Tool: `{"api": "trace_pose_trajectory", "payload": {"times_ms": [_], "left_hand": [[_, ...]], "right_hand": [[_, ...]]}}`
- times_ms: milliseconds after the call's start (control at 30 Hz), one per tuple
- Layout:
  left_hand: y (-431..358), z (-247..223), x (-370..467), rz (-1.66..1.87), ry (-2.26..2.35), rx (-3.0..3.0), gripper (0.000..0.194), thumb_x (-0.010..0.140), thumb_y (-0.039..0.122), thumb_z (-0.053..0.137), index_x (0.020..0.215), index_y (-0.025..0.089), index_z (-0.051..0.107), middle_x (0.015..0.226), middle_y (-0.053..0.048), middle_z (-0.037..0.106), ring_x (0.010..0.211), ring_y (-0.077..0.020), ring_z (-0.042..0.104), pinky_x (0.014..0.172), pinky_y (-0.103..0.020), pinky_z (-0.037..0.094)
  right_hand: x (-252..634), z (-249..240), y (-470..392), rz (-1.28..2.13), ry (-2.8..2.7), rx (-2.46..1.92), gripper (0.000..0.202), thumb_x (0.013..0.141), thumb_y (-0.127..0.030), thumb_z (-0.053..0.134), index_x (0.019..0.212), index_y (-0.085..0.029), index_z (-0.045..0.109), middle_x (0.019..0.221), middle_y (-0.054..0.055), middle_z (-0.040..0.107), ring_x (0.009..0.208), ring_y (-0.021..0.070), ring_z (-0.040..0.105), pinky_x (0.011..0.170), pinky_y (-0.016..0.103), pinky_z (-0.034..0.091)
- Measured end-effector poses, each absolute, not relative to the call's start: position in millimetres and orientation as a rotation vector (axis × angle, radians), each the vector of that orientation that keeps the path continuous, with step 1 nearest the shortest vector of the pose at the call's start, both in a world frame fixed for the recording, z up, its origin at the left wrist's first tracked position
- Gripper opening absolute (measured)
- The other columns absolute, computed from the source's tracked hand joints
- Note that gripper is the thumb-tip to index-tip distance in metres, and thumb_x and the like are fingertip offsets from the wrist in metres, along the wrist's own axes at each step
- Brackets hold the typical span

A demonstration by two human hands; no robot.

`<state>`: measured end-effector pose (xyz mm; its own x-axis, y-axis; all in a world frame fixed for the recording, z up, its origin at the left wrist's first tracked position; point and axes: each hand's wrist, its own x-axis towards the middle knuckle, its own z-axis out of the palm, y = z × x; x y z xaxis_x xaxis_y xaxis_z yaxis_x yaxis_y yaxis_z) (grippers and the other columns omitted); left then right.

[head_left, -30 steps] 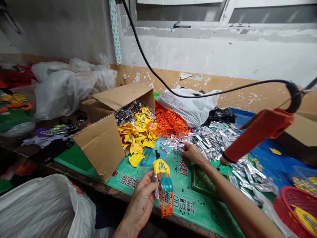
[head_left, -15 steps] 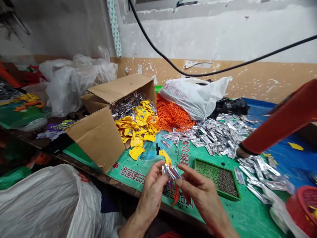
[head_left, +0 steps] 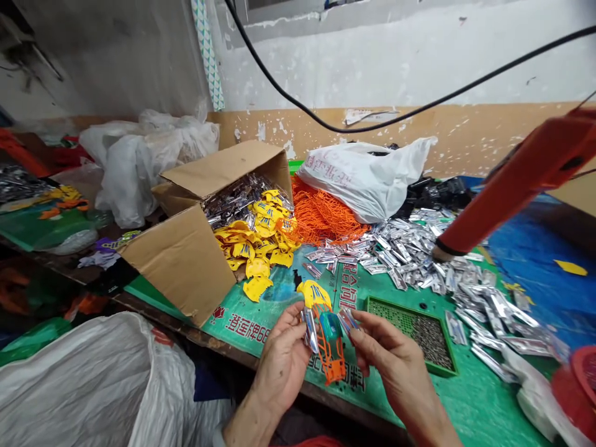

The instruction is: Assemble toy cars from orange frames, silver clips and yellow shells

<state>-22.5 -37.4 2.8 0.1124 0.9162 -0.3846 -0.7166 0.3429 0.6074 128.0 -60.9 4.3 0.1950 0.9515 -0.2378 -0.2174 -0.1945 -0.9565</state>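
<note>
My left hand [head_left: 284,357] pinches a narrow chrome-coloured plastic piece [head_left: 310,331] between thumb and fingers. Another chrome piece [head_left: 347,319], partly hidden by the fingertips, is gripped in my right hand [head_left: 395,360]. Between the two hands lies a toy car body, with an orange lattice frame [head_left: 335,367], a yellow front panel [head_left: 315,294] with dark markings, and a teal see-through part [head_left: 331,327] in the middle. The left piece sits right beside the frame; whether it touches, I cannot tell. The right piece is held close to the frame's other side.
A green tray [head_left: 388,321] of small screws stands right of my hands, near piled chrome pieces [head_left: 395,254]. A carton [head_left: 181,267] spills yellow panels [head_left: 258,267]. Orange frames [head_left: 321,214] lie behind. A red cylindrical tool [head_left: 503,186] slants in; a black cable [head_left: 298,102] crosses above.
My hands have moved apart, the right one rightward with a chrome piece. Chrome pieces that were bunched together are now split between both hands, and the car body shows between them.
</note>
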Motion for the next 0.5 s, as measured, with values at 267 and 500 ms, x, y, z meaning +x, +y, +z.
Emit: {"api": "trace_pose_trajectory", "payload": {"times_ms": [267,500], "left_hand": [[-28.4,1.4,-33.5,1.226,0.792,0.286,0.030,0.066,0.002,0.057,0.092,0.015,0.062,0.082,-0.002,0.069,0.071,-0.0143,0.064,0.075,-0.029,0.052],[-26.1,-1.5,-41.8,1.190,0.838,0.174,0.029,0.059,0.000,0.050,0.081,0.014,0.062,0.073,-0.001,0.067,0.063,-0.0141,0.062,0.070,-0.030,0.052]], "right_hand": [[151.3,11.4,-35.6,0.984,-1.122,-1.578,0.045,0.073,-0.051,0.063,0.101,-0.015,0.066,0.077,0.005,0.068,0.058,0.0142,0.057,0.052,0.027,0.046],[193.7,20.9,48.5,0.489,-1.733,-2.126,0.033,0.085,-0.032,0.051,0.110,-0.017,0.065,0.100,0.011,0.071,0.088,0.0257,0.066,0.070,0.032,0.046]]}}
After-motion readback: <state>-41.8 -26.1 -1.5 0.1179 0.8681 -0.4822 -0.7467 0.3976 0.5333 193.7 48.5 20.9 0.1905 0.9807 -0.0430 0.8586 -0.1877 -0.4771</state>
